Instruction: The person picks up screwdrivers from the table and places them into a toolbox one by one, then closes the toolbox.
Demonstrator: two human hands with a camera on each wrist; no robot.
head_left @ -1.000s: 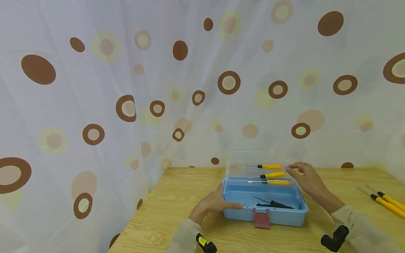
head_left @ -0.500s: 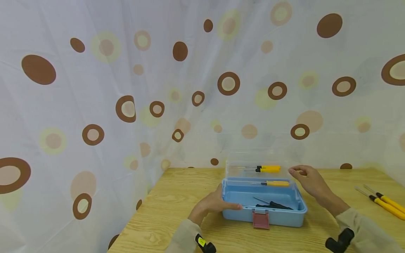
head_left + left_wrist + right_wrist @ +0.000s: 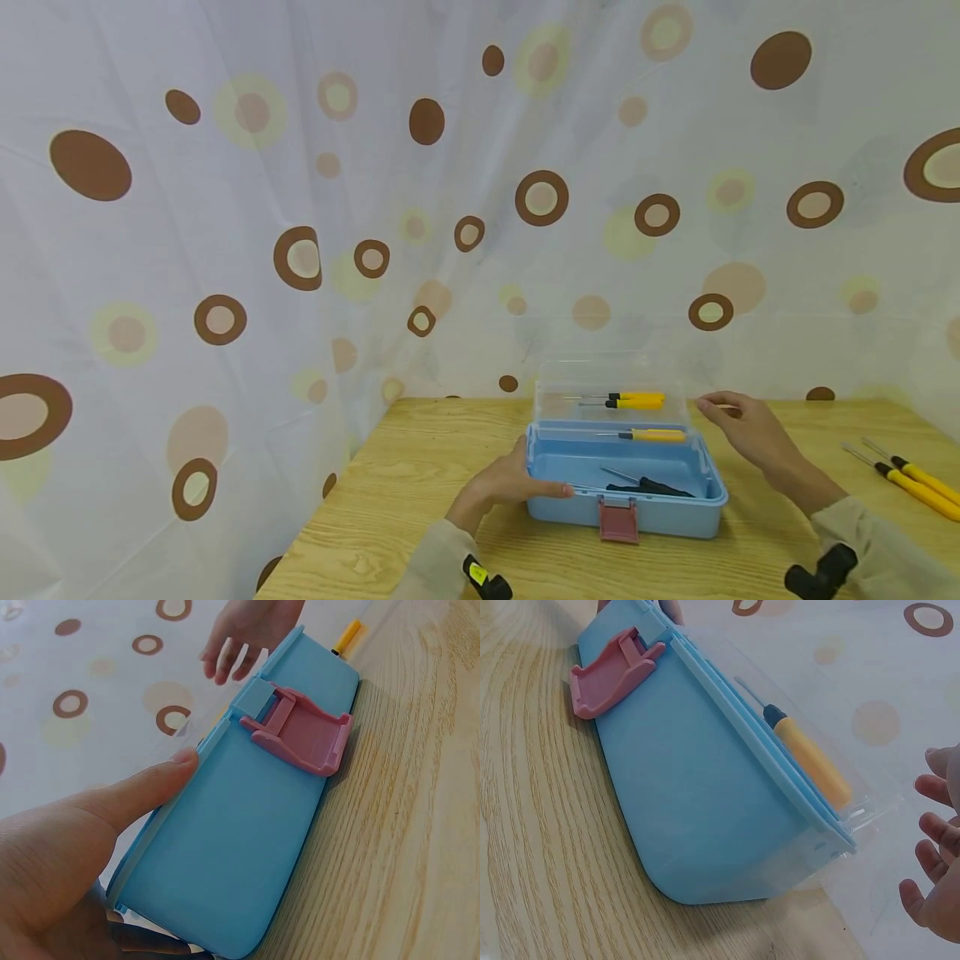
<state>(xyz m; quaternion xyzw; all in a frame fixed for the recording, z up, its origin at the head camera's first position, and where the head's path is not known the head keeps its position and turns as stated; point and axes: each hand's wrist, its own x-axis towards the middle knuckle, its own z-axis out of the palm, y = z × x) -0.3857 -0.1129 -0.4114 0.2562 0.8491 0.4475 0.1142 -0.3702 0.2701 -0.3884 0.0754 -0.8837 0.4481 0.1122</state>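
A light blue toolbox (image 3: 671, 518) stands on the wooden table with its clear lid (image 3: 592, 364) tipped back and its pink latch (image 3: 619, 523) hanging down. My left hand (image 3: 497, 482) grips the box's left end, thumb (image 3: 176, 774) on the front rim and fingers round the side. Just right of the lid, my right hand (image 3: 750, 431) hovers with loosely bent fingers and nothing in them. In the lid lie two yellow-handled screwdrivers (image 3: 636, 404) close together; another yellow screwdriver (image 3: 660, 436) shows lower, near the back rim. Black-handled screwdrivers (image 3: 666, 488) lie inside the box.
Two more yellow-handled screwdrivers (image 3: 921, 492) rest on the table (image 3: 397, 508) at the far right. Behind the table hangs a white curtain (image 3: 360, 175) with brown and beige circles.
A tilted yellow screwdriver has settled beside the upper one in the lid. My right hand has drawn back to the right, away from the lid. The left hand stays on the box.
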